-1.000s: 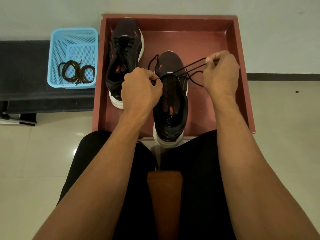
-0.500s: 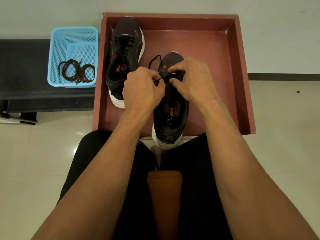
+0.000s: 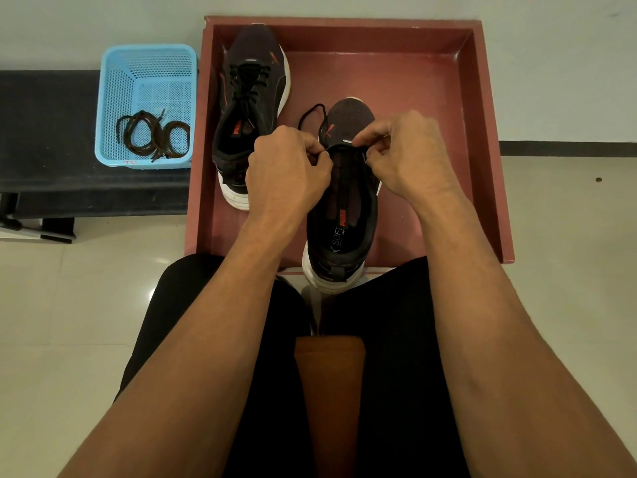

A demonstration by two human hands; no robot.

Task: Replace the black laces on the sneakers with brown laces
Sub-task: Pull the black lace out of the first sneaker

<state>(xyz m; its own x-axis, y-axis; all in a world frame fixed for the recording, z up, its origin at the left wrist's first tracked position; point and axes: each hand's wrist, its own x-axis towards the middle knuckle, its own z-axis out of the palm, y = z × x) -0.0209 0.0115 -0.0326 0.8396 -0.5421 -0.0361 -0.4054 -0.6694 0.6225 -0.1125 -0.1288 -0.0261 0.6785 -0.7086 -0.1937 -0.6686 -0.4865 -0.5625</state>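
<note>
At the tray's [image 3: 491, 174] near edge, left hand [image 3: 289, 167] and right hand [image 3: 410, 157] each pinch the sneaker's [image 3: 344, 219] front eyelet rim.

Tray [image 3: 413, 81] w/ far sneaker [image 3: 253, 98], laced, & near sneaker [image 3: 344, 232], heel over front edge; bench [image 3: 44, 132] at left w/ basket [image 3: 148, 48].

You are working in soft, even indoor light, a little dim and warm in cast. A pale glare patch sits on the glossy floor [image 3: 69, 305] at your near left. Shadows inside the tray [image 3: 479, 139] are faint and soft-edged. The black lace [image 3: 312, 110] nearly melts into the dark upper of the near sneaker [image 3: 350, 115]. Wide-angle distortion bows the tray's straight rims outward; focus is sharp throughout.
</note>
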